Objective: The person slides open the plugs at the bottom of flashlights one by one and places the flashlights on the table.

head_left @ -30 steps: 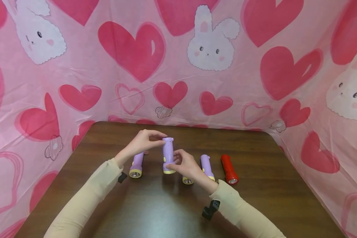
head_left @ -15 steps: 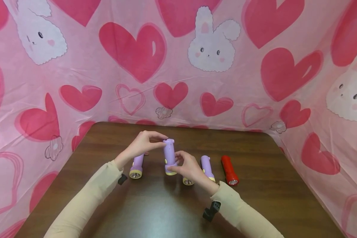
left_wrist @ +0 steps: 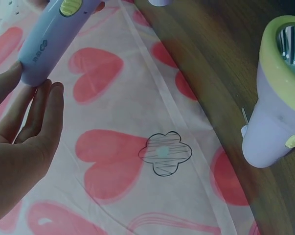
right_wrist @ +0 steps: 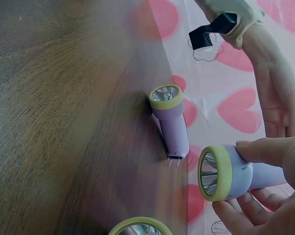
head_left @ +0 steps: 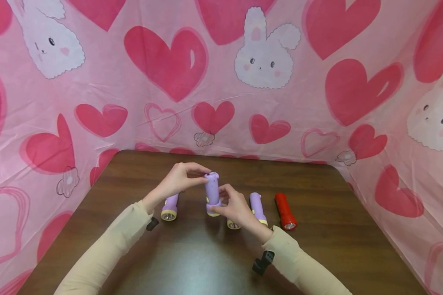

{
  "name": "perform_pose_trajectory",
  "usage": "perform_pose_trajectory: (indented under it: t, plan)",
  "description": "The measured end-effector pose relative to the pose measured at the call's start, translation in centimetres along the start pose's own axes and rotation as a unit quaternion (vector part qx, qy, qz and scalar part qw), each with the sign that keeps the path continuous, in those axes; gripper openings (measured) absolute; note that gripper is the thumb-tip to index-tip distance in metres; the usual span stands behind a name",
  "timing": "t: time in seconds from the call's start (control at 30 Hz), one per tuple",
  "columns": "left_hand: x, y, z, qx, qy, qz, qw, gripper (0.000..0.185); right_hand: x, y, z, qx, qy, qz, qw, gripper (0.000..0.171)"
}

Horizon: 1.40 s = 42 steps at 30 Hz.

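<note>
You held the purple flashlight (head_left: 212, 193) upright above the tabletop (head_left: 206, 262): your right hand (head_left: 236, 207) pinched its yellow lens end while your left hand (head_left: 181, 178) pinched its tail cap. Three more purple flashlights and a red flashlight (head_left: 285, 211) lay on the tabletop nearby, lenses toward you.

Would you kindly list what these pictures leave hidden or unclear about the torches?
- Held purple torch: lens faces down in head view; lit or not unclear.
- Torch behind the right hand: only its yellow rim shows.
- Right wrist view: bottom torch cut by the edge.
</note>
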<state>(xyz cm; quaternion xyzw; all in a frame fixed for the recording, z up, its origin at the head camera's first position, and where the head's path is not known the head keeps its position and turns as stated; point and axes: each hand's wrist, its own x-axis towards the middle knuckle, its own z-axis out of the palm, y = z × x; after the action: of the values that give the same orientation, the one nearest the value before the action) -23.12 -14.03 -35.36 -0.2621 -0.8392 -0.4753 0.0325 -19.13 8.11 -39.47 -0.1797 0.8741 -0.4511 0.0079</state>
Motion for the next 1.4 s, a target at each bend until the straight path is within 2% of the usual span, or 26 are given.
perform_pose_trajectory:
  t: [0.43,0.67,0.97,1.4]
  plan:
    - [-0.31,0.14,0.24,-0.03,0.018,0.007,0.9994,0.032,0.01,-0.03,0.24,-0.001,0.023,-0.005,1.0,0.051]
    - [-0.21,0.34,0.72,-0.025,0.036,0.011,0.999,0.029,0.14,0.26,0.3,-0.03,0.038,-0.041,0.998,0.052]
    - [-0.26,0.55,0.9,-0.018,0.033,0.013,0.9992,0.027,0.07,0.52,0.28,-0.034,0.033,-0.043,0.998,0.052]
    - [-0.19,0.79,0.93,-0.028,0.04,0.018,0.9986,0.03,-0.2,0.29,0.09,-0.003,0.033,-0.036,0.999,0.05]
